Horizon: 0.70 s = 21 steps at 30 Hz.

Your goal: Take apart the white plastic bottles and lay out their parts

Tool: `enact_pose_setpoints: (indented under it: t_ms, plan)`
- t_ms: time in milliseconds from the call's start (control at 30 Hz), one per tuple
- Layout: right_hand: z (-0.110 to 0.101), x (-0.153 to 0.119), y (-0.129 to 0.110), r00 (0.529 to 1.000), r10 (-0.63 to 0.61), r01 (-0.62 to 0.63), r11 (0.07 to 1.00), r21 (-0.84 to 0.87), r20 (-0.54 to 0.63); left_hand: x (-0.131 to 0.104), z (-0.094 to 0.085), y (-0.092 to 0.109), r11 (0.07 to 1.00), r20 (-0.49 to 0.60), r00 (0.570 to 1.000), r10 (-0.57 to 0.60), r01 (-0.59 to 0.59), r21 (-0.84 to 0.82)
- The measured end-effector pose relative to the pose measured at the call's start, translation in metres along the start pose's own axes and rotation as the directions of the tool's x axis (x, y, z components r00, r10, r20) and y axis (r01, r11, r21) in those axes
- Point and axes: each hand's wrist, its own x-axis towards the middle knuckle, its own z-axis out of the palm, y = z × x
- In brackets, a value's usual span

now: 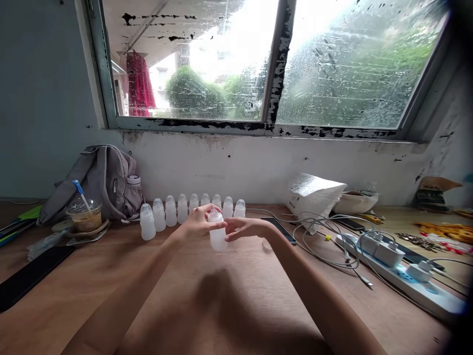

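Note:
A frosted white baby bottle with a clear domed cap stands upright between my hands at the middle of the table. My left hand grips it near the top, thumb across the front and fingers behind the cap. From the right, my right hand holds the bottle's side between thumb and fingers. Behind my hands is a row of several similar bottles, all upright with clear caps. Part of that row is hidden by my left hand.
At left are a grey backpack, an iced drink cup and a black flat object. To the right lie a phone, tangled white cables, a silvery bag and a power strip with plugged-in chargers.

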Motion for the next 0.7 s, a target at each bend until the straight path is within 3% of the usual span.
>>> enact_pose_setpoints:
  t_ms: [67, 133, 167, 300, 400, 467, 533, 633, 700]
  plan:
    - [-0.016, -0.008, 0.011, 0.961, 0.182, -0.230, 0.944, -0.238, -0.206, 0.000, 0.001, -0.005, 0.998, 0.031, 0.999, 0.011, -0.013, 0.067]
    - [-0.031, -0.016, 0.025, 0.908, 0.272, -0.366, 0.884, -0.291, -0.319, 0.002, 0.003, -0.011, 0.993, 0.065, 0.998, 0.011, -0.018, 0.114]
    - [-0.038, -0.020, 0.033, 0.843, 0.373, -0.498, 0.814, -0.300, -0.389, 0.003, 0.006, -0.014, 0.991, 0.081, 0.997, 0.010, -0.020, 0.129]
    - [-0.050, -0.030, 0.058, 0.715, 0.570, -0.687, 0.678, -0.261, -0.404, 0.004, 0.024, -0.033, 0.994, 0.096, 0.995, 0.023, -0.033, 0.103]
    - [-0.047, -0.028, 0.069, 0.665, 0.657, -0.744, 0.623, -0.241, -0.355, 0.001, 0.049, -0.050, 1.000, -0.010, 1.000, 0.028, -0.028, -0.010]
    - [-0.044, -0.024, 0.071, 0.660, 0.680, -0.750, 0.620, -0.229, -0.319, -0.003, 0.067, -0.060, 0.988, -0.113, 0.994, -0.009, -0.008, -0.154]
    - [-0.042, -0.021, 0.070, 0.685, 0.668, -0.727, 0.653, -0.212, -0.291, -0.005, 0.081, -0.069, 0.950, -0.176, 0.982, -0.065, 0.007, -0.311]
    - [-0.042, -0.021, 0.058, 0.773, 0.569, -0.624, 0.760, -0.179, -0.281, -0.007, 0.090, -0.075, 0.897, -0.150, 0.984, -0.091, 0.016, -0.441]
    - [-0.042, -0.023, 0.044, 0.863, 0.407, -0.460, 0.877, -0.135, -0.299, -0.008, 0.090, -0.076, 0.892, -0.106, 0.990, -0.097, 0.039, -0.451]
